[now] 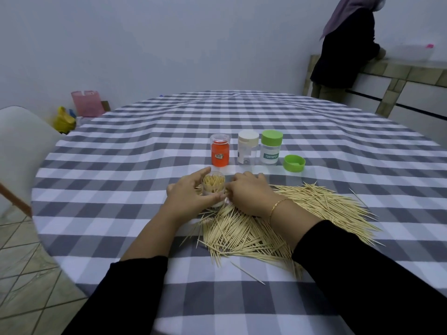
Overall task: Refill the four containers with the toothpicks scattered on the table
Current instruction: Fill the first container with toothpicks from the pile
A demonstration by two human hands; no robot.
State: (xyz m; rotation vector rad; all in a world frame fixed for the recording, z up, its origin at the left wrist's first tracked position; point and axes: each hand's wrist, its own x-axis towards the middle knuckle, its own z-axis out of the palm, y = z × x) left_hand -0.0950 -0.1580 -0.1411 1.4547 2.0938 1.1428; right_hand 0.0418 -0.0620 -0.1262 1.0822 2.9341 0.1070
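Pale wooden toothpicks [254, 235] lie in one loose heap on the checked desk [121, 165], spreading from the desk's centre toward four o'clock, with a few strays at the edges. They look light, stiff and sharp-tipped, likely to roll and snap if squeezed hard, so a pinch across the middle of a small aligned bunch seems the best hold. Too many to count.

At the heap's ten o'clock edge stands one clear container [213, 191], open and partly filled. The left hand [191, 197] curls round its wall. The right hand [249, 192] rests on the heap just beside it; its fingers [233, 187] bend down toward the sticks, and whether they hold any I cannot tell.

Beyond, at twelve o'clock, three more containers stand in a row: an orange container [220, 151], a white-capped container [247, 151] and a green-capped container [271, 148]. One loose green lid [294, 163] lies just at their three o'clock.
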